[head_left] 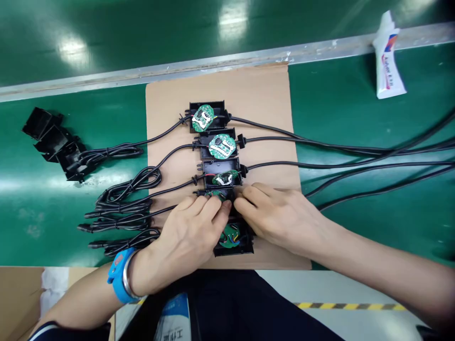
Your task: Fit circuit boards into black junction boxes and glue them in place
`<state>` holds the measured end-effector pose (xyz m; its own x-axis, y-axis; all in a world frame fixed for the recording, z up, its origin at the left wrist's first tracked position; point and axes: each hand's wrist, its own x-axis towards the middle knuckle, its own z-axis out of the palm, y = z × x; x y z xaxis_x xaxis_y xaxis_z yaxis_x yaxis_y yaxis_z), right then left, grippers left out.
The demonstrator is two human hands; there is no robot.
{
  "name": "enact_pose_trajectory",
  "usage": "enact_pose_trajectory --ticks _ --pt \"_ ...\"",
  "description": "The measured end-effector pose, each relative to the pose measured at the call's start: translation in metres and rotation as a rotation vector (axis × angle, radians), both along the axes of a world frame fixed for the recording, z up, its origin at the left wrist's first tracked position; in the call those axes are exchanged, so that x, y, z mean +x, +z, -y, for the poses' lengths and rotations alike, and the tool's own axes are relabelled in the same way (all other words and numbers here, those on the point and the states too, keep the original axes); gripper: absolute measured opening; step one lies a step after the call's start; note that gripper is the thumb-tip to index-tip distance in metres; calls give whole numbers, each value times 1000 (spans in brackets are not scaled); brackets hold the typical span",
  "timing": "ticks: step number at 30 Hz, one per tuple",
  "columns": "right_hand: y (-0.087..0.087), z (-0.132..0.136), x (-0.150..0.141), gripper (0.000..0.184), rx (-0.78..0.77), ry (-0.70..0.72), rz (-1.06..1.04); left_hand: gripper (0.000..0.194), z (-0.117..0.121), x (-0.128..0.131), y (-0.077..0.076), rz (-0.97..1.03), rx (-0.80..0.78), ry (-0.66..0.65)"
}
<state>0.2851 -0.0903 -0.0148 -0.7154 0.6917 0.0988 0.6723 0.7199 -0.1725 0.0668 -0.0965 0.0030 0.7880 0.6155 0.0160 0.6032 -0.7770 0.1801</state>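
Several open black plastic cases stand in a column on a cardboard sheet (174,102), with green circuit boards and black cables. My left hand (194,227) is closed over the left and front of the fourth case (228,194), its fingertips at the green board (214,193). At that case's right end, my right hand (277,213) has its fingers curled and pinched; what they grip is hidden. Below them, the nearest case (245,247) holds a board (230,236) with coloured wires. White paste marks the boards in the top case (203,118), second case (222,146) and third case (224,178).
Three or so black housings (55,142) are piled at the left, near bundled cables (122,208). Long black cables (341,166) run off to the right. A white tube (388,66) lies at the back right by the metal edge strip (330,47).
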Motion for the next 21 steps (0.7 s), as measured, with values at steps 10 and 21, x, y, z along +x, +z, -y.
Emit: enact_pose_trajectory --ticks 10,21 --pt "-10 -4 13 20 -11 -69 -226 40 10 -4 0 0 67 40" --pt "-28 -3 7 27 -15 -37 -347 35 12 3 2 -76 195 -27"
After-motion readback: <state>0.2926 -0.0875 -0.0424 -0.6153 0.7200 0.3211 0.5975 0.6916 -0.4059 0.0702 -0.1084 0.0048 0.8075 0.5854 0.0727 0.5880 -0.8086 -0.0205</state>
